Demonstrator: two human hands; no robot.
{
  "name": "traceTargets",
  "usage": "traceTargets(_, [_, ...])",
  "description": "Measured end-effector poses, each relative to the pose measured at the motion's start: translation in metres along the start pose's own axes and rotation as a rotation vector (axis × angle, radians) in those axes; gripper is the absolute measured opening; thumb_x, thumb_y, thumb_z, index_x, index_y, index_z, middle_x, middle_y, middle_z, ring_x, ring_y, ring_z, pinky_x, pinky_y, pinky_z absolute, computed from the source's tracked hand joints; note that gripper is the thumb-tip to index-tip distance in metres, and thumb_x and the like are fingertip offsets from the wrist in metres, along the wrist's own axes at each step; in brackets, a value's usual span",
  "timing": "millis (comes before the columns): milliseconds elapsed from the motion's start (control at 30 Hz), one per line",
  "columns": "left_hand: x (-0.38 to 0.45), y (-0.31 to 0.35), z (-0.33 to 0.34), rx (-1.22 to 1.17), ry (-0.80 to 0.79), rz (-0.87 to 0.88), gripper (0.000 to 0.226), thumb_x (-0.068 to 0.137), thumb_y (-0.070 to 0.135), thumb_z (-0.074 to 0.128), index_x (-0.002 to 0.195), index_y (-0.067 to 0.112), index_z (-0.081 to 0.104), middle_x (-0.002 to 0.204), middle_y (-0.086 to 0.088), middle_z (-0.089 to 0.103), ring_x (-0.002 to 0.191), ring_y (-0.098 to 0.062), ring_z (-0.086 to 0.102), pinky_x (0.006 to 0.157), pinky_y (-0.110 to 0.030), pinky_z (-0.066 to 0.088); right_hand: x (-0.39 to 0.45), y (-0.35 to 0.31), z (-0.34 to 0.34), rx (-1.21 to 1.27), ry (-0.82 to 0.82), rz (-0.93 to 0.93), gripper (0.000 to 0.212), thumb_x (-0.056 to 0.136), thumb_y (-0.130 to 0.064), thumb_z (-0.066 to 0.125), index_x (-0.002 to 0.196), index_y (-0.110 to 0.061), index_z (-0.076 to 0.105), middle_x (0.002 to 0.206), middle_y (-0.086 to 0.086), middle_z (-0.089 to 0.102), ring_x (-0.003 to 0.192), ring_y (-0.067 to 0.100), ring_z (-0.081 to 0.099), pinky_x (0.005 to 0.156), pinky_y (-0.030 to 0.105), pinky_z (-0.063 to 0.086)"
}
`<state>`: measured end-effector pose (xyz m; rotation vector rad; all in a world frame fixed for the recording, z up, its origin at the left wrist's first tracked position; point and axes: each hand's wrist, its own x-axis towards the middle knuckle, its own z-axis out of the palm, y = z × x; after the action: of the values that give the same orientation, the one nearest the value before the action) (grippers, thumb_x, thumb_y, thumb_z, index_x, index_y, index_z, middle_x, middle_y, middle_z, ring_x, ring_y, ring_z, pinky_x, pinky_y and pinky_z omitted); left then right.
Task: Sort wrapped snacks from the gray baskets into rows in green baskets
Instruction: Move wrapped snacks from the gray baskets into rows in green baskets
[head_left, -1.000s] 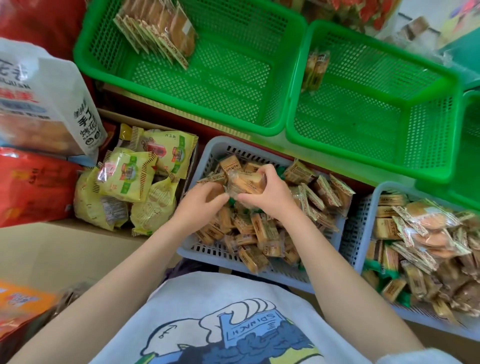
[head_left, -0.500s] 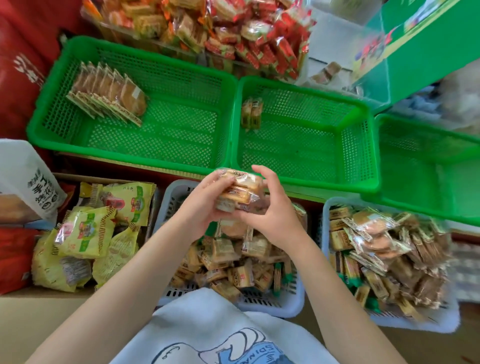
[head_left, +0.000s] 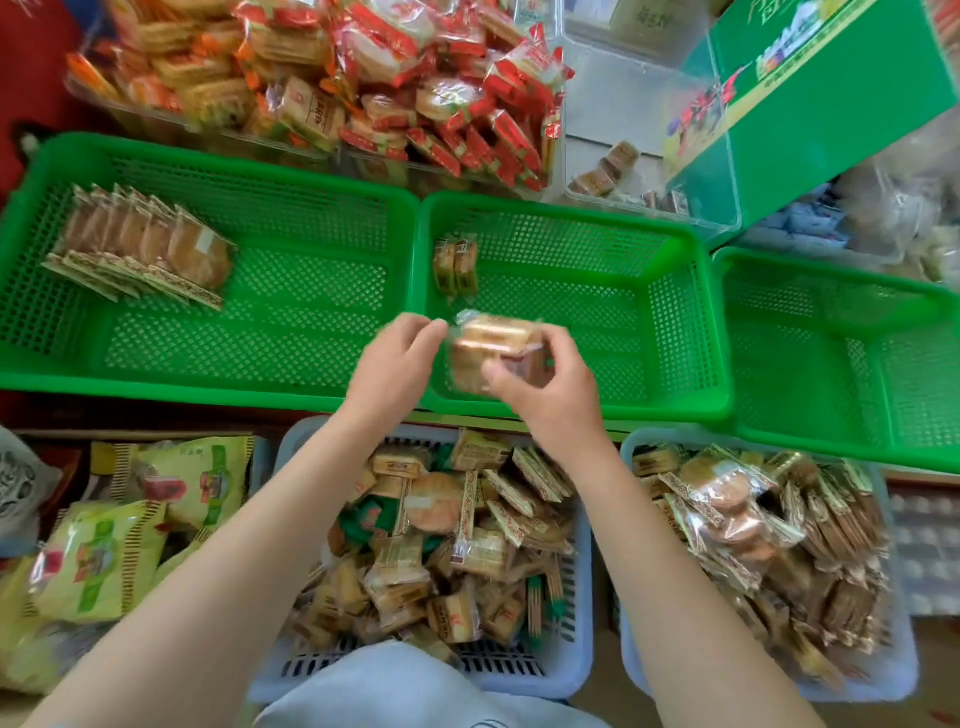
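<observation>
Right hand (head_left: 545, 384) pinches a small stack of wrapped snacks (head_left: 493, 348) by its sides, left hand (head_left: 395, 364) loosely curled alongside; judged light, crumbly, with slippery film.

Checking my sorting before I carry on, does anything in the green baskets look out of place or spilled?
Nothing stands out. The round snacks stand in a neat row in the left green basket, two square ones upright in the middle basket.

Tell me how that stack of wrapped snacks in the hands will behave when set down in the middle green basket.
The stack looks like several separate packets, so it may slide apart once the right hand lets go. The clear wrappers probably make them slippery. They seem light, and likely to tip unless leaned against the two packets already standing there.
</observation>
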<state>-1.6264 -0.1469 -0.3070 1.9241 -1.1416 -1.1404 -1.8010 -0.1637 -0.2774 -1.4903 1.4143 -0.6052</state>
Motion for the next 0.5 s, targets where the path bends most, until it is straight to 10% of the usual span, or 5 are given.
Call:
traceTargets(200, [0.044,-0.058,0.017,0.532,-0.051,0.121,0.072,0.102,0.045,0.043,0.16,0.033,0.001,0.168,0.001,0.009,0.149,-0.022,0.026,0.106,-0.043,0.046,0.104,0.033,0.0,-0.058,0.081,0.358,0.042,0.09,-0.035,0.068,0.116,-0.013,0.044,0.115,0.007,0.057,0.087,0.023,0.07,0.053,0.028,0.059])
traceTargets(333, [0.048,-0.063,0.022,0.552,-0.082,0.097,0.073,0.103,0.046,0.035,0.154,0.045,-0.016,0.169,0.002,0.003,0.097,-0.021,0.059,0.047,-0.027,0.046,0.167,0.05,0.008,-0.068,0.17,0.424,0.061,0.089,-0.037,0.071,0.132,-0.007,0.04,0.126,0.009,0.051,0.094,0.025,0.067,0.052,0.027,0.059])
traceTargets(500, [0.049,-0.062,0.023,0.559,-0.072,0.096,0.072,0.104,0.045,0.035,0.155,0.043,-0.016,0.168,0.001,0.006,0.06,-0.01,0.051,0.04,-0.024,0.035,0.219,0.057,0.034,-0.146,0.16,0.422,0.085,0.085,-0.052,0.071,0.147,-0.01,0.03,0.143,0.014,0.041,0.109,0.034,0.061,0.081,0.044,0.062])
